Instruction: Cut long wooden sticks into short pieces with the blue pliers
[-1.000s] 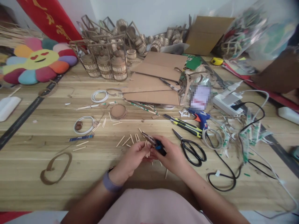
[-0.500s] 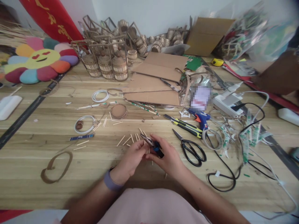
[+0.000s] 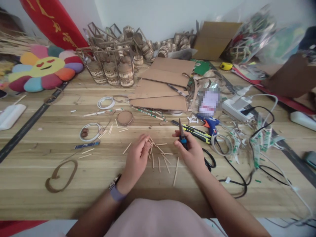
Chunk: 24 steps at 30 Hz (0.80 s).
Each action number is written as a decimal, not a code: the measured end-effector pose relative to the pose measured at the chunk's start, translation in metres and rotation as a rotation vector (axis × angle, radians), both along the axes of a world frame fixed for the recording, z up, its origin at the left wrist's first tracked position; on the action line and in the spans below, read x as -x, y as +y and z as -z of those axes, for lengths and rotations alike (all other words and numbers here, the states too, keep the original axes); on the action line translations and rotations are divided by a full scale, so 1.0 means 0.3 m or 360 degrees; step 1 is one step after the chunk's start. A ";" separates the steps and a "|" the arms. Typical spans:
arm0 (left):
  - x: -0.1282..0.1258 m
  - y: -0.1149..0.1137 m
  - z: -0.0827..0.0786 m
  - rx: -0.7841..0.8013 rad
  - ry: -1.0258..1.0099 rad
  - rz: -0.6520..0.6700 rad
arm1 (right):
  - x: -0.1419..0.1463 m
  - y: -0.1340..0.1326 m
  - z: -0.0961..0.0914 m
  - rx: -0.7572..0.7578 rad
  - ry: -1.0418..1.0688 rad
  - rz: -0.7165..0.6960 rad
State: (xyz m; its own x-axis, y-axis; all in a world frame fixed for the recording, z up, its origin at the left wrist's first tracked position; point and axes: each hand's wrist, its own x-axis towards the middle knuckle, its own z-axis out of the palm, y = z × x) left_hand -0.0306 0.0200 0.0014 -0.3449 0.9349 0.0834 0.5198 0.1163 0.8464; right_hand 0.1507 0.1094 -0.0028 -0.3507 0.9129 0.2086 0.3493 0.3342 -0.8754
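My right hand [image 3: 194,149] is closed around the dark handles of long-nose pliers [image 3: 182,134] with a blue band. The pliers' jaws look shut and point away from me, with nothing seen between them. My left hand [image 3: 138,153] is low over the table, thumb side up, fingers loosely curved and no grip visible. Its fingertips reach the edge of several short wooden sticks [image 3: 159,164], which lie fanned out between my hands. Some stick ends are hidden behind those fingers. Under my right wrist lie black-handled scissors [image 3: 209,158], mostly covered.
A round woven-edged disc [image 3: 125,118] and white rings [image 3: 90,132] lie left of centre. A yellow-black utility knife [image 3: 197,131], a blue glue gun [image 3: 209,123], a tape roll [image 3: 222,145] and cables [image 3: 243,179] are on the right. Cardboard [image 3: 160,93] and small baskets [image 3: 111,72] stand behind.
My hands have moved apart. The pliers went right with my right hand and now point forward; my left hand shifted slightly left. More sticks show between them, and the scissors are now partly covered.
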 end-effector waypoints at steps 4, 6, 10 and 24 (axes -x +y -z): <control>-0.020 -0.013 0.002 -0.0333 0.0557 0.0277 | 0.000 0.009 0.001 -0.0040 0.0108 0.0081; -0.049 -0.023 -0.001 -0.0430 0.0772 0.0711 | 0.002 0.011 -0.002 -0.0071 0.0128 0.0110; -0.128 -0.035 0.000 -0.0555 0.1071 0.1475 | 0.001 0.019 -0.005 -0.0108 0.0119 0.0163; 0.065 0.010 0.068 -0.0364 0.1410 0.1334 | -0.017 0.007 0.008 -0.0485 -0.0204 0.0127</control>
